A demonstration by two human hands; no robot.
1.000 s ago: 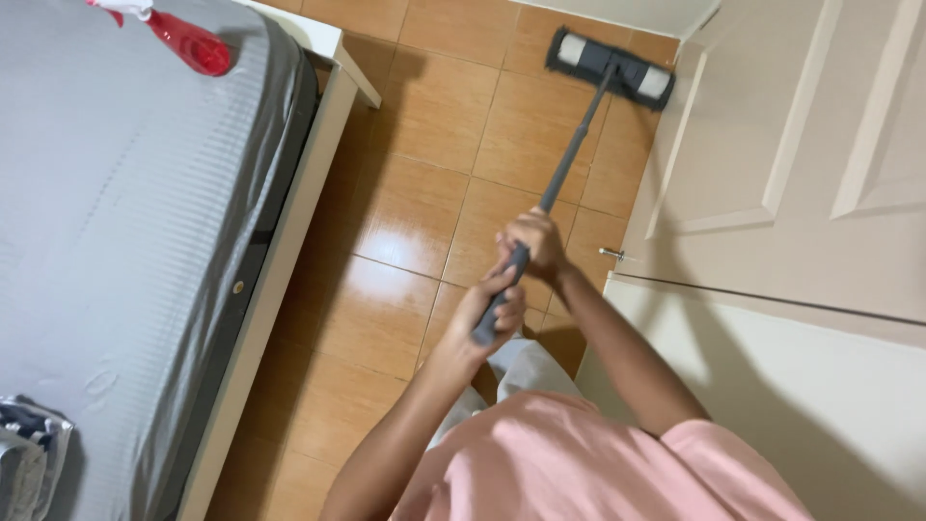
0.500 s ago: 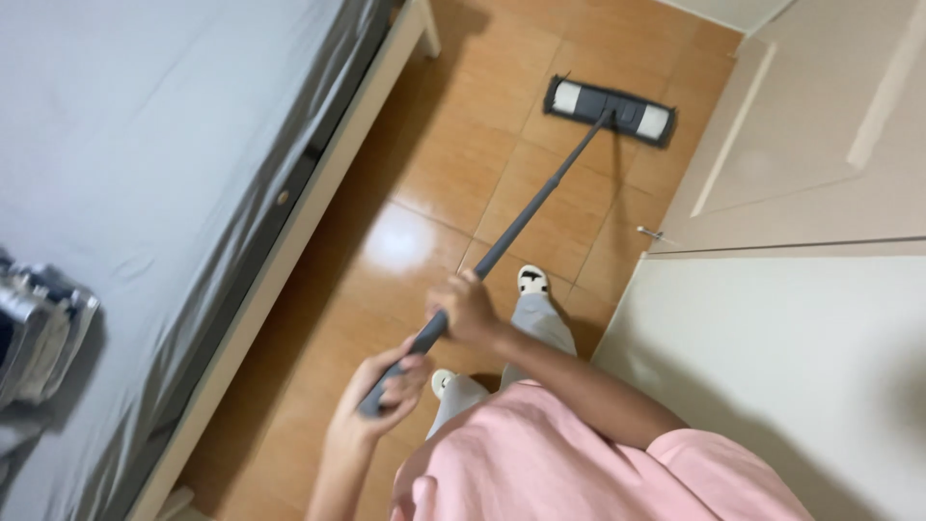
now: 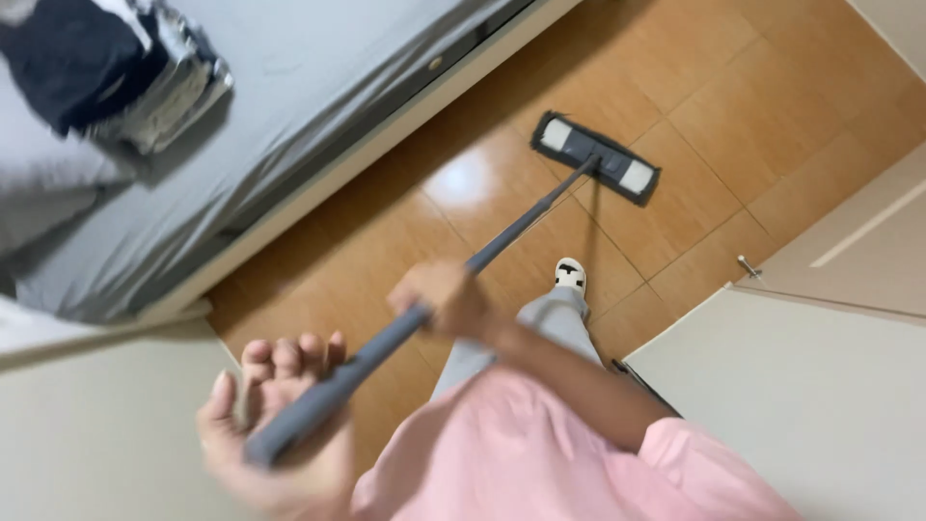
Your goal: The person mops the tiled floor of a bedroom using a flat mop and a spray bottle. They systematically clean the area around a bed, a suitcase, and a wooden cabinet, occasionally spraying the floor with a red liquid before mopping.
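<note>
Both hands are gripping the grey mop handle (image 3: 502, 241); the left hand (image 3: 275, 425) is grasping its near end, the right hand (image 3: 444, 299) is clenching mid-shaft; the flat mop head (image 3: 595, 157) is resting on the far tiled floor (image 3: 733, 106).

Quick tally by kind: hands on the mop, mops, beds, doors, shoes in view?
Hands on the mop: 2, left hand and right hand
Mop: 1
Bed: 1
Door: 1
Shoe: 1
Total: 6

Glossy orange-brown tiled floor (image 3: 714, 145), matt grey mop handle (image 3: 502, 241), smooth grey cloth bedsheet (image 3: 318, 106), pink cloth shirt (image 3: 540, 453)
</note>
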